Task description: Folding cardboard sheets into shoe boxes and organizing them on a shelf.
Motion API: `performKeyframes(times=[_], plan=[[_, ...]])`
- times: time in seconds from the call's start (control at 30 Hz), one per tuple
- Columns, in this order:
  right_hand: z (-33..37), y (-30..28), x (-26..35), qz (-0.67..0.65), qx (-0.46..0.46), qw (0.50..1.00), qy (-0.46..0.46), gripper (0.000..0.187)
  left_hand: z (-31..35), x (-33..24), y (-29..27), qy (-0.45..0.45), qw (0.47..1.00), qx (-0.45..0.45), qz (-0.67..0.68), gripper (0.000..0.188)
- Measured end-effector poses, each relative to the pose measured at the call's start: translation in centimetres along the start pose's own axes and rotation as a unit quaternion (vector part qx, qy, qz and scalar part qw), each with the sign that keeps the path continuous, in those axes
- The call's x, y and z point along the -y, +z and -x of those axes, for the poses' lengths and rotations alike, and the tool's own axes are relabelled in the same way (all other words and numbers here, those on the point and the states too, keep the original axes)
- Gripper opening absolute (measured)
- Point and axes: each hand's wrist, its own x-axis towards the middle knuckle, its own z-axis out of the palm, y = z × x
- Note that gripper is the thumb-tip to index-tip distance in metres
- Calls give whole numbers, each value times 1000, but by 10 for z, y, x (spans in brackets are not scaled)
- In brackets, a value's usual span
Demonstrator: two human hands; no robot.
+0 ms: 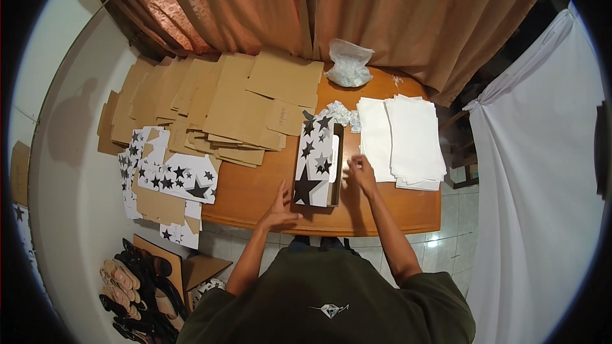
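On the wooden table in front of me lies a long cardboard box [335, 194] with a brown inside. A white panel with black and grey stars [312, 175] covers most of it, leaving a strip open along the right side. Something white [334, 158] shows within that strip. My left hand [280, 209] is open, thumb and fingers spread, just left of the box's near end. To the right of the box, my right hand [361, 175] is raised with loosely bent fingers and nothing visible in them. Its fingertips are slightly blurred.
Flat brown cardboard pieces [233, 102] fill the table's far left, with star-printed sheets [178, 178] nearer. White paper stacks [414, 140] lie right. Small white packets [341, 114] and a clear plastic bag [349, 67] sit beyond the box. Shoes [137, 283] stand at lower left.
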Motion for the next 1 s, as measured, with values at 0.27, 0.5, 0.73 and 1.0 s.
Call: performKeyframes(times=[0.27, 0.5, 0.73, 1.0], plan=[[-74, 5, -17, 219, 18, 971, -92, 46, -17, 21, 17, 66, 996, -59, 9, 81], [0, 7, -9, 82, -101, 991, -24, 76, -31, 6, -15, 177, 980, -69, 61, 62], [66, 25, -27, 2, -134, 990, 47, 95, -68, -9, -38, 100, 981, -111, 123, 54], [50, -18, -87, 2, -210, 977, 22, 60, -48, 17, -33, -73, 958, -177, 213, 41]])
